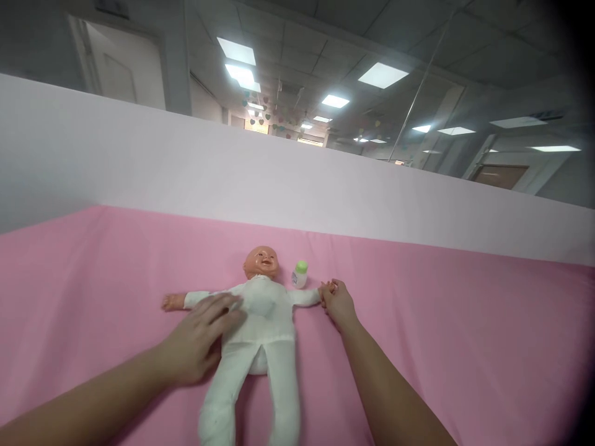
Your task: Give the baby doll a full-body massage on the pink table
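A baby doll point(267, 316) with a white cloth body and bare plastic head and hands lies on its back, arms stretched out to both sides. My left hand point(199, 337) rests against the side of its chest, fingers extended and slightly blurred, holding nothing. On the other side, my right hand point(339, 303) pinches the doll's small hand at the end of its outstretched arm. Beside the doll's head stands a small clear bottle point(300, 275) with a green cap, near my right hand but not touched by it.
A pink sheet point(418, 334) covers the surface under the doll. Behind it rises a low white wall point(279, 179), with glass panels above it that show ceiling lights and doors. The doll's feet run past the lower frame edge.
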Available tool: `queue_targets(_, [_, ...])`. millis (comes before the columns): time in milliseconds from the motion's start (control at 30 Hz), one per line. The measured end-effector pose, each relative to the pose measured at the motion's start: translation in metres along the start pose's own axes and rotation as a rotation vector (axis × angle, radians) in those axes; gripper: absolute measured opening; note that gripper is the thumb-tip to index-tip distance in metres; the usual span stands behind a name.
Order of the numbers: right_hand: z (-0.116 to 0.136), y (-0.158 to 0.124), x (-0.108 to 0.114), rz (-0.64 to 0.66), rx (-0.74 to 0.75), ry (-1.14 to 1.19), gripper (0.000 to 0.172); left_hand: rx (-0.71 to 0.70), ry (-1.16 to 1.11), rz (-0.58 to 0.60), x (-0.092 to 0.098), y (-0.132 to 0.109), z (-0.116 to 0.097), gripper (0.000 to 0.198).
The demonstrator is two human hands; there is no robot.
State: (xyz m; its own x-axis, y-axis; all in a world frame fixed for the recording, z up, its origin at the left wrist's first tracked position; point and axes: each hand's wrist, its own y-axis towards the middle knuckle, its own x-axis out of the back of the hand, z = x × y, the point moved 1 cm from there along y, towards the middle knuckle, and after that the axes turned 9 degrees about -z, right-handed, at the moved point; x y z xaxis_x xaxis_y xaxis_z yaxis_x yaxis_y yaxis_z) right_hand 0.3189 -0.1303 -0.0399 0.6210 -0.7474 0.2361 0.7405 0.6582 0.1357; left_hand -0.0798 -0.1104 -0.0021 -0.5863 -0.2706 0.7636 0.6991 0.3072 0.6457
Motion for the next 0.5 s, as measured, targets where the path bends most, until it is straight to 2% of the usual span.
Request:
queue_targets(67, [0.000, 0.002, 0.000, -0.006, -0.003, -0.042, 0.072, -0.100, -0.101, 0.062, 0.005, 0.000, -0.013, 0.074])
queue_targets(133, [0.000, 0.002, 0.001, -0.019, -0.003, -0.076, 0.074, -0.176, -0.176, 0.071, 0.010, 0.002, -0.025, 0.081])
queue_targets(233, [0.005, 0.000, 0.002, -0.031, -0.008, -0.092, 0.075, -0.286, -0.299, 0.073, 0.015, 0.009, -0.040, 0.086])
queue_targets(300, [0.011, -0.005, 0.002, -0.035, -0.007, -0.045, 0.077, -0.330, -0.406, 0.023, 0.017, 0.012, -0.046, 0.083])
queue_targets(367, [0.020, -0.014, 0.000, -0.026, 0.055, 0.047, 0.080, -0.287, -0.487, -0.076, 0.019, 0.013, -0.047, 0.076])
queue_targets(433, [0.029, -0.028, -0.004, 0.012, 0.187, 0.146, 0.081, -0.145, -0.523, -0.157, 0.017, 0.011, -0.042, 0.067])
queue_targets(500, [0.038, -0.044, -0.008, 0.053, 0.333, 0.194, 0.074, 0.009, -0.495, -0.217, 0.014, 0.010, -0.034, 0.059])
